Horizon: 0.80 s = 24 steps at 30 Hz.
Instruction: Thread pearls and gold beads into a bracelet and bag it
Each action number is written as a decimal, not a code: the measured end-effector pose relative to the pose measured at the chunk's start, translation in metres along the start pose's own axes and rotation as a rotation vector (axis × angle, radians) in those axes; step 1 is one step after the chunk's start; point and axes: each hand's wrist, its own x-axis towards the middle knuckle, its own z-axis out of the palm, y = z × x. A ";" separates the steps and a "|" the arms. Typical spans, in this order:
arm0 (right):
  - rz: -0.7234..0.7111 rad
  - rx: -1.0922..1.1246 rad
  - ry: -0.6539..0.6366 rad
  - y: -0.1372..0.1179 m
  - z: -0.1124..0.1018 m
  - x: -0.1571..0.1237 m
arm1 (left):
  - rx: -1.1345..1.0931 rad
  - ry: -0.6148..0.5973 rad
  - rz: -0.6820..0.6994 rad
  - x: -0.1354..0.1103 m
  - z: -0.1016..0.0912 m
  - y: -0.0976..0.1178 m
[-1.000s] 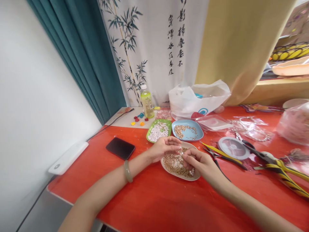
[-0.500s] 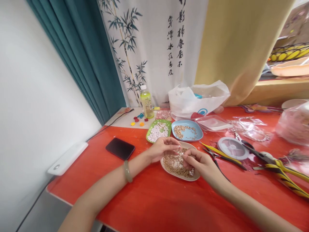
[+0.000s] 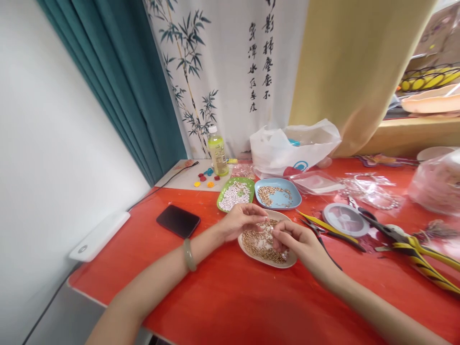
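Both hands are held close together over an oval pale plate (image 3: 247, 251) full of small gold beads (image 3: 264, 252). My left hand (image 3: 244, 222), with a jade-coloured bangle (image 3: 189, 255) on its wrist, pinches thumb against fingers. Facing it from the right, my right hand (image 3: 293, 235) is also closed in a pinch. Something tiny and whitish lies between the fingertips, too small to name. Small pale, shiny bits show near the right fingers, against the gold beads. Behind the hands stand a green tray (image 3: 220, 203) of white beads and a blue tray (image 3: 278, 199) with some gold beads.
Right of the plate lie thin pliers (image 3: 319, 235), yellow tweezers (image 3: 327, 225), a spool (image 3: 345, 219) and larger yellow-black pliers (image 3: 413, 247). A phone (image 3: 178, 220) lies left. Behind are a bottle (image 3: 218, 153) and a white plastic bag (image 3: 276, 148).
The view has shifted very slightly. Both hands keep nearly the same pinching pose over the plate; the pale shiny bit below my right hand shows less clearly now.
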 end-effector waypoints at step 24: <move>0.035 0.035 0.001 0.003 0.000 0.002 | 0.017 -0.005 -0.003 0.001 0.001 0.001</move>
